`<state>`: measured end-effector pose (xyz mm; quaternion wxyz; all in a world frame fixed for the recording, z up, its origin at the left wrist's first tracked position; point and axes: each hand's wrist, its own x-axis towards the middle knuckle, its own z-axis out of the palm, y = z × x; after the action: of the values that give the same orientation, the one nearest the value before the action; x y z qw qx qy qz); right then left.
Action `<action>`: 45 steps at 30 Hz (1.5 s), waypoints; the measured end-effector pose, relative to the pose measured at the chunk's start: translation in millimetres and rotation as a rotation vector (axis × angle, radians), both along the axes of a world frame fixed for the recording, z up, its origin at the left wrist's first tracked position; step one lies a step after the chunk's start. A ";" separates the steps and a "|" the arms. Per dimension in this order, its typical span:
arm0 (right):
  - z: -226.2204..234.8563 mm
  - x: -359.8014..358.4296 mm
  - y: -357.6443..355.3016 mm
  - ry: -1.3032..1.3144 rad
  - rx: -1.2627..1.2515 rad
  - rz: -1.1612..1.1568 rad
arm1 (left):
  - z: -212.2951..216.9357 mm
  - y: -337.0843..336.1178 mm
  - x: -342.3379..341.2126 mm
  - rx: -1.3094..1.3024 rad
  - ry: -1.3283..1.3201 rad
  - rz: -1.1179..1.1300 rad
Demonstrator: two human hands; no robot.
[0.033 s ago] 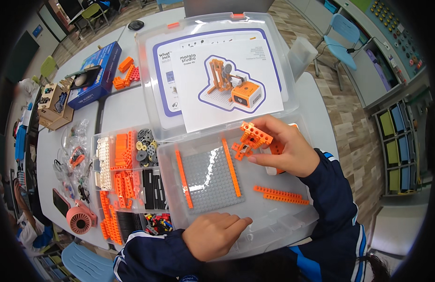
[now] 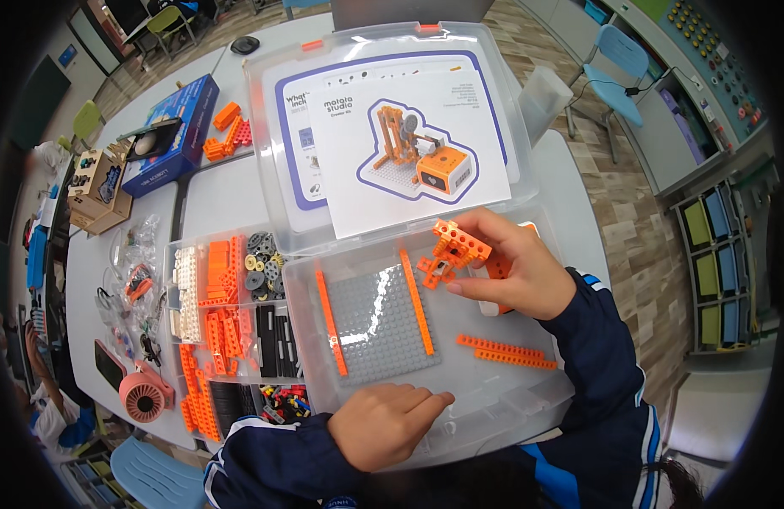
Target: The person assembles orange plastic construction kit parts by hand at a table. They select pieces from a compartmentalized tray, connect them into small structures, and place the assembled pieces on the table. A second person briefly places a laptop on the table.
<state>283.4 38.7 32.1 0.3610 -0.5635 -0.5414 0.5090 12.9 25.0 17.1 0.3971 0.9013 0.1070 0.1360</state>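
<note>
My right hand (image 2: 527, 267) is raised over the right part of a clear plastic box (image 2: 460, 424). Between its thumb and fingers it grips a small assembly of orange building bricks (image 2: 454, 246). Behind that hand, partly hidden, is an orange-and-white block (image 2: 499, 270). At the box's near side rests my left hand (image 2: 390, 428), fingers curled, nothing visible in them. In front of it lies a grey studded baseplate (image 2: 371, 327) with an orange beam (image 2: 332, 327) along its left and another orange beam (image 2: 417, 304) along its right. Two orange beams (image 2: 510, 351) lie together at the right.
The box's lid (image 2: 265, 127) stands open behind, a printed sheet (image 2: 349, 204) with a model picture against it. Left are a sorting tray (image 2: 243, 307) of bricks, gears and rods, bagged parts (image 2: 137, 271), a pink fan (image 2: 146, 394) and a blue carton (image 2: 175, 140).
</note>
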 end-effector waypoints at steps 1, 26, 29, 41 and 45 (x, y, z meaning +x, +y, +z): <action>0.0 0.4 -0.4 -0.020 0.018 0.014 | -0.2 -0.1 0.1 0.002 -0.007 0.001; -0.8 1.7 -0.9 -0.118 0.060 0.045 | 0.4 -2.4 0.9 0.045 0.019 0.010; 1.2 1.1 -2.1 -0.184 0.124 0.074 | -1.4 -2.1 0.8 0.044 0.018 0.009; 2.8 1.1 -3.3 -0.289 0.218 0.072 | 1.8 -1.9 2.2 0.038 0.028 0.010; 3.5 -0.3 -4.9 -0.236 0.232 0.053 | 2.2 -2.4 1.1 0.040 0.040 0.014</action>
<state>283.0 33.8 35.6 0.3438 -0.5594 -0.6500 0.3826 14.0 22.6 19.4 0.3759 0.9108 0.1185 0.1229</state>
